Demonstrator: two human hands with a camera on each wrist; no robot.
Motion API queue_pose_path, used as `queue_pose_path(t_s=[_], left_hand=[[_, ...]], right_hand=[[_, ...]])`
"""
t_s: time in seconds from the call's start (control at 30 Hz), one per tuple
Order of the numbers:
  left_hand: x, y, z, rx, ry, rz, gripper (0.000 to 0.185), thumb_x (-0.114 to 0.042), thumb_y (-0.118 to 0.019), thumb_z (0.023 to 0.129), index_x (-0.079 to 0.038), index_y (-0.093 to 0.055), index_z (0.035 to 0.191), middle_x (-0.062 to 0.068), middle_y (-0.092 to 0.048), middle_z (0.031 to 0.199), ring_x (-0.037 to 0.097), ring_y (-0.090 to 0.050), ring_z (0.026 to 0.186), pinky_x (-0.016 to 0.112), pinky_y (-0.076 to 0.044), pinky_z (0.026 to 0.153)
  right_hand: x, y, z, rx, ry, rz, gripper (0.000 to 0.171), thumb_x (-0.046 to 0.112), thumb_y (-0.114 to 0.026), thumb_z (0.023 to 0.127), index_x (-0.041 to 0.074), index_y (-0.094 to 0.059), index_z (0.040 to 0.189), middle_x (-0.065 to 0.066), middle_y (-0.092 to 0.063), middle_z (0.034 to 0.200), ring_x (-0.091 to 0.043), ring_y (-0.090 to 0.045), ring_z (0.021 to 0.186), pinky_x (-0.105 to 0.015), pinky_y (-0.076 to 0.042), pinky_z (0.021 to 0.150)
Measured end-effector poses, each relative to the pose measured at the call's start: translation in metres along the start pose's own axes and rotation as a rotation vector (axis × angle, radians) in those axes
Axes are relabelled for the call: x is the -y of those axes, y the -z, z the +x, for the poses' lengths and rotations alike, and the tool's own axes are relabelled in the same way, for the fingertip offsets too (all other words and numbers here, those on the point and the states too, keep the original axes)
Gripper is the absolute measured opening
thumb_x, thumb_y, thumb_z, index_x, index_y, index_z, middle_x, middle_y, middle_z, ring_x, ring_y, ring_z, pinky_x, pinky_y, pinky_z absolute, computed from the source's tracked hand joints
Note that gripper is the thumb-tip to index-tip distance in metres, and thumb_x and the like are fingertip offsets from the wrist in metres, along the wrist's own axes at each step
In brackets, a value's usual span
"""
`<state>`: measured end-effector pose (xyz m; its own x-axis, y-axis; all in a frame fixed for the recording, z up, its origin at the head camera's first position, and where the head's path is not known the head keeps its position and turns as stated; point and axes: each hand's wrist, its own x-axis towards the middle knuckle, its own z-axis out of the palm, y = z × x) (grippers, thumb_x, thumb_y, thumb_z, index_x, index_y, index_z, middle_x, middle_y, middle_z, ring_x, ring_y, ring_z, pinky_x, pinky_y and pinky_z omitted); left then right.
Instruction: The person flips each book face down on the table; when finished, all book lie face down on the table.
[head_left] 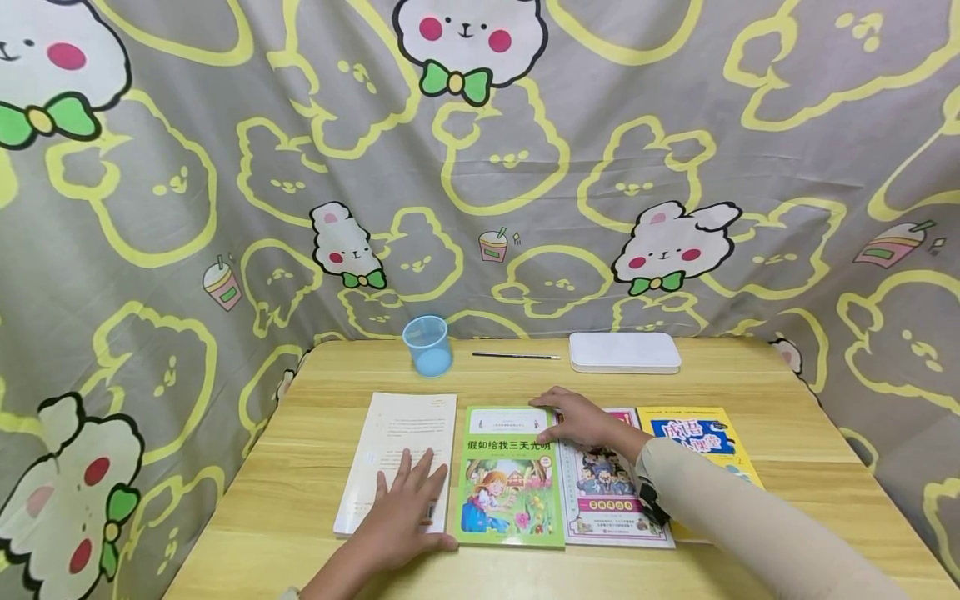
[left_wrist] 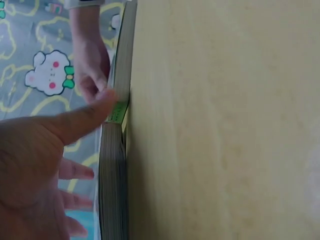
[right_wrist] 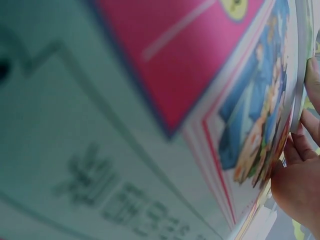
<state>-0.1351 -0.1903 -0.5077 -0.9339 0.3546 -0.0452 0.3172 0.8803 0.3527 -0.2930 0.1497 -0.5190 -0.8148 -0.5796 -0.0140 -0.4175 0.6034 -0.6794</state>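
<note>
Four books lie side by side. My left hand [head_left: 405, 508] is spread over the lower part of the white book [head_left: 393, 417], its thumb reaching the lower left corner of the green picture-cover book [head_left: 510, 500]. In the left wrist view, that thumb [left_wrist: 82, 117] is right at the green spine corner. My right hand [head_left: 581, 419] reaches across a pink-and-white book [head_left: 611, 508], with fingers and thumb at the green book's upper right corner. The right sleeve partly covers a yellow book [head_left: 723, 425]. In the right wrist view, the pink-and-white cover [right_wrist: 195, 60] is close up.
Behind the books stand a light blue cup [head_left: 429, 354], a thin dark pencil [head_left: 516, 356] and a white case [head_left: 625, 352]. A patterned grey curtain [head_left: 540, 183] hangs around the wooden table [head_left: 258, 492].
</note>
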Motion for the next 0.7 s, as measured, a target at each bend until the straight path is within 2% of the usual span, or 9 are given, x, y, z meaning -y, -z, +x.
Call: queue_pose_path(t_s=[0.23,0.47,0.7], left_hand=[[-0.001,-0.004,0.007,0.033,-0.101,0.026,0.118,-0.070,-0.082,0.066,-0.004,-0.044,0.155,0.015,-0.022,0.170,0.049,-0.009,0.155,0.084,-0.013,0.111],[-0.003,-0.009,0.013,0.047,-0.097,0.049,0.111,-0.065,-0.084,0.068,-0.002,-0.049,0.152,0.016,-0.018,0.171,0.046,-0.008,0.156,0.079,-0.014,0.116],[-0.006,-0.006,0.013,0.045,-0.108,0.020,0.108,-0.061,-0.086,0.069,0.002,-0.050,0.150,0.018,-0.019,0.171,0.047,-0.011,0.156,0.078,-0.015,0.116]], right_hand=[[-0.001,-0.002,0.000,-0.011,-0.015,0.011,0.075,0.035,-0.082,0.087,0.007,-0.052,0.151,-0.012,-0.056,0.139,-0.022,-0.059,0.111,-0.041,-0.053,0.092],[-0.003,-0.004,0.005,-0.032,-0.031,0.024,0.075,0.034,-0.082,0.087,0.007,-0.052,0.151,-0.011,-0.055,0.140,-0.020,-0.058,0.111,-0.043,-0.051,0.096],[-0.003,-0.005,0.005,-0.030,-0.041,-0.002,0.075,0.035,-0.082,0.087,0.008,-0.053,0.151,-0.011,-0.055,0.140,-0.021,-0.059,0.112,-0.043,-0.052,0.096]])
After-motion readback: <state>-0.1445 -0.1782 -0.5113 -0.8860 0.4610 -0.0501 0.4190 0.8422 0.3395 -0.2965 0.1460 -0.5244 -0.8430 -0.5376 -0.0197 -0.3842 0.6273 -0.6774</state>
